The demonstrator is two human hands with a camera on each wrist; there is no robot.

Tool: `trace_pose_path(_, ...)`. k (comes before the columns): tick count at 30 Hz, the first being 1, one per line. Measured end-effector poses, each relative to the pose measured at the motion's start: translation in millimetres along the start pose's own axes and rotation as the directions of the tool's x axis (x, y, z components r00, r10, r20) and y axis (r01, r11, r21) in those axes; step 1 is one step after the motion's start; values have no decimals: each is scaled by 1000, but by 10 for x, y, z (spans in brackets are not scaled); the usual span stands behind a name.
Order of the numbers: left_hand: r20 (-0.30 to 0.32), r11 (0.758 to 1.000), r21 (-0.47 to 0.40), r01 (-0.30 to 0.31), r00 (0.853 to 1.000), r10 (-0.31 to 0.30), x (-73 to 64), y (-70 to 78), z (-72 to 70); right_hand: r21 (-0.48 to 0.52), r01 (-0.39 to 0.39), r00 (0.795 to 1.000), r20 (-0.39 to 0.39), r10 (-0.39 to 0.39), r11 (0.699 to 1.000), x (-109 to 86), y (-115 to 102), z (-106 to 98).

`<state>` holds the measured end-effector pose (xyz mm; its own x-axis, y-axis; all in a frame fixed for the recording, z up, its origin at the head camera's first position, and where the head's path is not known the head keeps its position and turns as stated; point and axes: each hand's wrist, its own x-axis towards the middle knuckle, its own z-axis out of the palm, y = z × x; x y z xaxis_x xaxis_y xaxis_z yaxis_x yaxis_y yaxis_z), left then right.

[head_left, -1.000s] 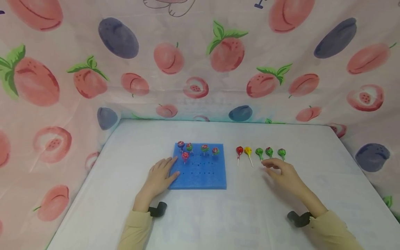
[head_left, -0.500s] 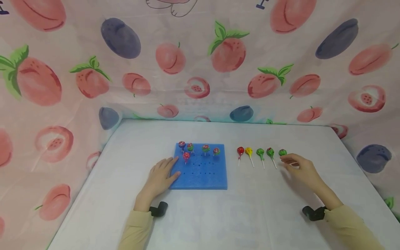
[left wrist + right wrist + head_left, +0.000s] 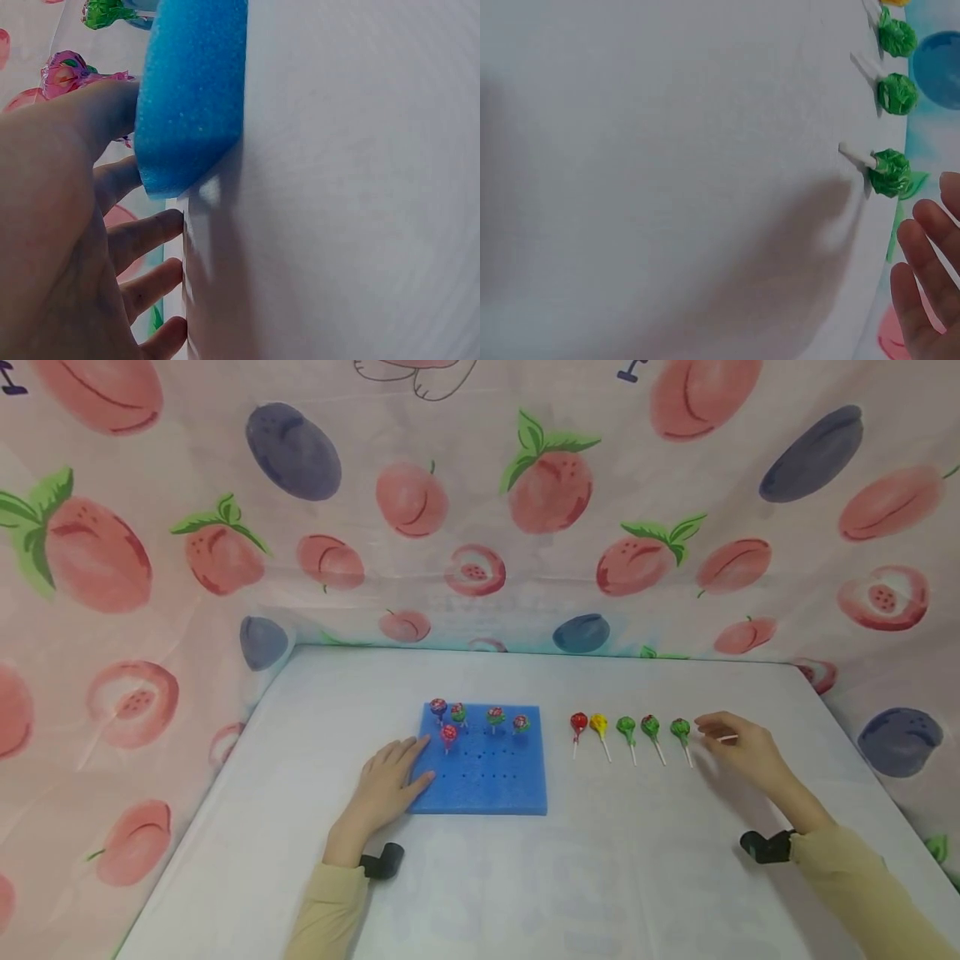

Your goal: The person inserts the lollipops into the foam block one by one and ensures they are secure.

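Note:
In the head view my left hand point(image 3: 382, 782) rests at the left edge of a blue foam board point(image 3: 487, 795) with rows of small holes. Its thumb and index finger touch the foam, and the left wrist view shows the other fingers point(image 3: 150, 232) spread beyond the board's corner. Several lollipops stand upright in the board, among them a pink one point(image 3: 448, 735) and a purple one point(image 3: 438, 708). My right hand point(image 3: 742, 750) hovers just right of the last green lollipop point(image 3: 680, 728), apart from it. Nothing is in its fingers; the right wrist view shows them extended point(image 3: 922, 259).
A row of loose lollipops lies right of the board: a red one point(image 3: 578, 723), a yellow one point(image 3: 598, 725) and several green ones, sticks toward me. They lie on a white table point(image 3: 585, 877). A fruit-print cloth point(image 3: 480, 502) surrounds its back and sides.
My right hand has moved right, from the first green lollipop past the last one, uncovering their sticks. The last green lollipop's stick points more to the right-front now. My left hand stays on the board.

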<state>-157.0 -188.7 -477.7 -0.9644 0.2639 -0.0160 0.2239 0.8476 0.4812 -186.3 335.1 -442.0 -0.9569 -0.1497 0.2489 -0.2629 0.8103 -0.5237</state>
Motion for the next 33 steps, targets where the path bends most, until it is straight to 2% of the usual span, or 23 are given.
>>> trace_pose_path(7, -20, 1000, -7, -12, 1000, 12, 2, -4, 8, -32, -92, 991, 93, 95, 995, 81, 72, 34)
trace_pose_path(12, -20, 1000, -8, -8, 1000, 8, 3, -8, 13, -2, -121, 983, 137, 120, 993, 138, 117, 97)
trace_pose_path(16, -2, 1000, -11, 4, 1000, -4, -2, -2, 1, 8, -172, 969, 180, 168, 985, 177, 138, 153)
trace_pose_path(20, 5, 1000, -12, 7, 1000, -7, -4, 2, -15, -25, -217, 956, 197, 217, 976, 216, 149, 208)
trace_pose_path(24, 1, 1000, -10, 4, 1000, -4, -1, -4, -22, -58, -224, 953, 196, 231, 973, 252, 134, 252)
trace_pose_path(33, 17, 1000, -9, 11, 1000, -11, 7, 1, -39, -89, -182, 967, 163, 194, 979, 296, 71, 290)
